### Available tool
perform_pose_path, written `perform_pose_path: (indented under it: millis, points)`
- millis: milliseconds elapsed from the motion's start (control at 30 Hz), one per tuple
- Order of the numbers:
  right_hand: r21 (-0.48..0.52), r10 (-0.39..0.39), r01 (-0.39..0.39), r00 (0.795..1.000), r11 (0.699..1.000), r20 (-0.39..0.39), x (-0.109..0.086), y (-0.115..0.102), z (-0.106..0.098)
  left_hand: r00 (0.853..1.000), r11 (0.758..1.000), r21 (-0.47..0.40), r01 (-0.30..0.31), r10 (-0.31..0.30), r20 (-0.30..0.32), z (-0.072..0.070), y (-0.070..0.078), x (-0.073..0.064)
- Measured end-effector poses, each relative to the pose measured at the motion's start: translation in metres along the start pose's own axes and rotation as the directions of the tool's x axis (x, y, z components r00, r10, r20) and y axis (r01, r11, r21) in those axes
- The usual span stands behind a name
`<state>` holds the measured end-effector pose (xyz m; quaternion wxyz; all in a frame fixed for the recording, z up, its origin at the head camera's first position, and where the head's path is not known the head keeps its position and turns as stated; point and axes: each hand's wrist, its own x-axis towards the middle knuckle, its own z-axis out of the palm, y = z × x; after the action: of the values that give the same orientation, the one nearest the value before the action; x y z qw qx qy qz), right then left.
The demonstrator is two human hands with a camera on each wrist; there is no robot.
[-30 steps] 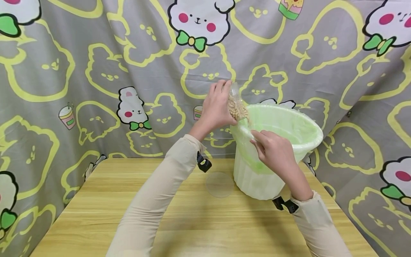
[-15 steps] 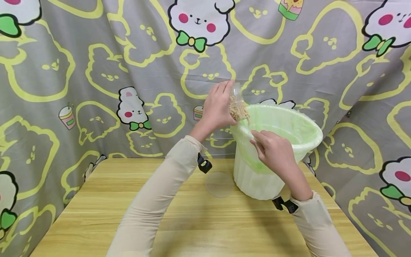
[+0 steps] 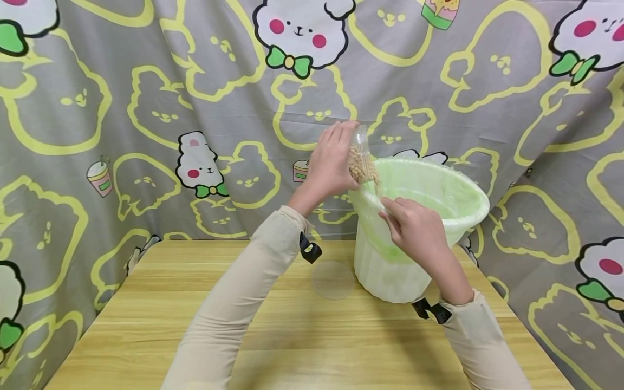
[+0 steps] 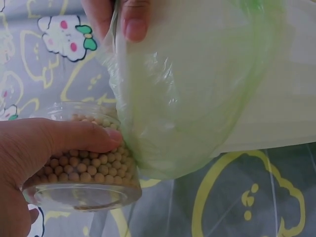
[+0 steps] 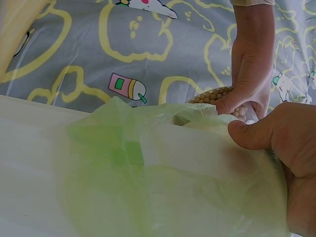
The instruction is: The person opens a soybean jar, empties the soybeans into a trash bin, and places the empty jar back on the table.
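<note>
My left hand (image 3: 332, 160) grips a clear jar (image 3: 361, 149), tilted beside the left rim of a pale green bin (image 3: 390, 281). Small round beige pieces, like soybeans (image 4: 94, 170), lie inside the jar; its clear base faces down in the left wrist view. A thin translucent green bag (image 4: 197, 98) lines the bin and folds over its rim. On the near left rim, my right hand (image 3: 416, 227) pinches the bag and edge, its thumb (image 5: 249, 136) showing on one side in the right wrist view. The inside bottom of the bin is hidden.
A clear round disc (image 3: 333, 280) lies flat on the wooden table (image 3: 195, 303), left of the bin. Behind the table hangs a grey curtain (image 3: 244, 119) with cartoon prints, close to the bin. Black straps (image 3: 310, 248) sit at both wrists.
The jar and left hand have shifted very slightly to the right, with the jar still tilted at the rim. The right hand stays in its place on the bin's edge.
</note>
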<state>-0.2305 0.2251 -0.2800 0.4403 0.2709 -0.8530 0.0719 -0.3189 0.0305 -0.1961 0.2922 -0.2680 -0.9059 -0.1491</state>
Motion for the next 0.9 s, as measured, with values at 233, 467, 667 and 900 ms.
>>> perform_pose_path:
  millis: [233,467,667,900]
  points:
    - [-0.001,-0.005,0.005,1.0,1.0,-0.009,-0.0003,0.0,0.0004,1.0,1.0,0.013,-0.015,0.015,-0.015,0.0015,0.0003,0.0008]
    - [0.001,0.001,-0.001,1.0,1.0,-0.009,-0.0002,0.0,0.001,0.999,1.0,0.014,-0.006,0.007,-0.032,0.0026,0.0015,0.0002]
    - [-0.002,0.0,0.0,1.0,1.0,-0.008,0.0002,-0.0004,0.0008,0.999,0.999,0.042,-0.029,0.03,-0.035,0.0015,0.0025,-0.0011]
    - [0.0,0.005,-0.005,1.0,1.0,-0.004,-0.0005,-0.0005,0.0003,0.998,0.996,0.063,-0.056,0.058,-0.039,0.0006,0.0028,-0.0027]
